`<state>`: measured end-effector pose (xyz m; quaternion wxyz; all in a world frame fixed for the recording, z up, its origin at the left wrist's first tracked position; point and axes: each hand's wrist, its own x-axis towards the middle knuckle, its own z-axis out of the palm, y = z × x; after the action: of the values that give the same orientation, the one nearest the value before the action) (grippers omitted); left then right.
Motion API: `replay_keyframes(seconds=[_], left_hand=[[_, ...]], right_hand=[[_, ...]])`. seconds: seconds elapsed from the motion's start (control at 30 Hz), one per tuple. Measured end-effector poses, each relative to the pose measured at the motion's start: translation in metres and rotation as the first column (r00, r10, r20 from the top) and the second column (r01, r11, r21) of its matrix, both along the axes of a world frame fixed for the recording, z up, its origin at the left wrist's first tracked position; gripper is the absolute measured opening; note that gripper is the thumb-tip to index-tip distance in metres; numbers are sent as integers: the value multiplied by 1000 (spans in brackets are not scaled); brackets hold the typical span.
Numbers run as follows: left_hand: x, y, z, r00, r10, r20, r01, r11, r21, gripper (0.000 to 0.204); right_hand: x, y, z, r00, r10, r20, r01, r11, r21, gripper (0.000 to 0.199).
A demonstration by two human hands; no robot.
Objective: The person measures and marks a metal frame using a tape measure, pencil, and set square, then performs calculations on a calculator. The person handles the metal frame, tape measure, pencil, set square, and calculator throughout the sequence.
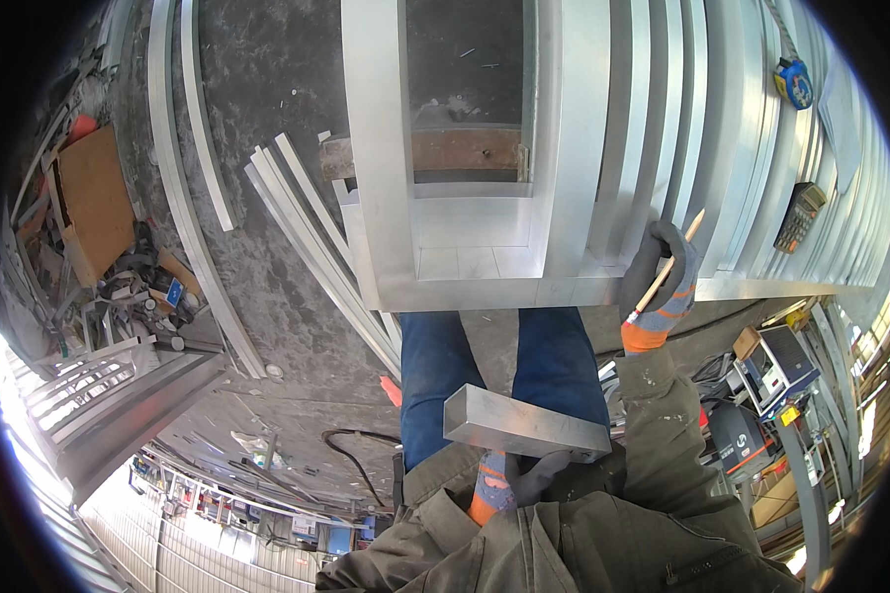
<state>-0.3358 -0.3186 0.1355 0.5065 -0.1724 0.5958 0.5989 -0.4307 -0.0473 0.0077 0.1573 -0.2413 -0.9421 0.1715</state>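
Close to my body, my left hand point(516, 482), in a grey and orange work glove, is wrapped round a short piece of square metal tube point(524, 427). The tube lies roughly crosswise above my lap, its left end facing up and away. My right hand point(668, 272), gloved the same way, grips a light wooden pencil point(654, 288). That hand is at the near edge of a silvery metal frame point(475, 295), beside its right upright. The pencil slants across the palm, one end sticking out past the fingers.
Long metal profiles point(668, 119) lie side by side right of the frame, bearing a calculator point(800, 217) and a blue tape measure point(793, 84). A wooden beam point(465, 149) runs beneath the frame. More strips point(307, 237) lie on the floor at left, near a cardboard box point(96, 198) and scrap.
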Motion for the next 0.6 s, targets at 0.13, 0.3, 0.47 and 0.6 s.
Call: replay_keyframes(seconds=[0.13, 0.3, 0.47, 0.6], left_hand=[[-1, 0, 1, 1000, -13, -19, 13, 1000, 3, 46], [-4, 5, 5, 994, 104, -13, -104, 994, -13, 45], [-10, 1, 4, 997, -74, 15, 73, 997, 4, 53], [-10, -2, 5, 988, -137, 74, 139, 990, -23, 53]], right_hand=[[-1, -4, 3, 1000, -7, 10, 8, 999, -39, 27], [-1, 23, 23, 978, -198, -58, 169, 932, -321, 22], [14, 57, 47, 888, -433, -154, 335, 840, -427, 34], [20, 55, 45, 891, -431, -145, 329, 832, -447, 35]])
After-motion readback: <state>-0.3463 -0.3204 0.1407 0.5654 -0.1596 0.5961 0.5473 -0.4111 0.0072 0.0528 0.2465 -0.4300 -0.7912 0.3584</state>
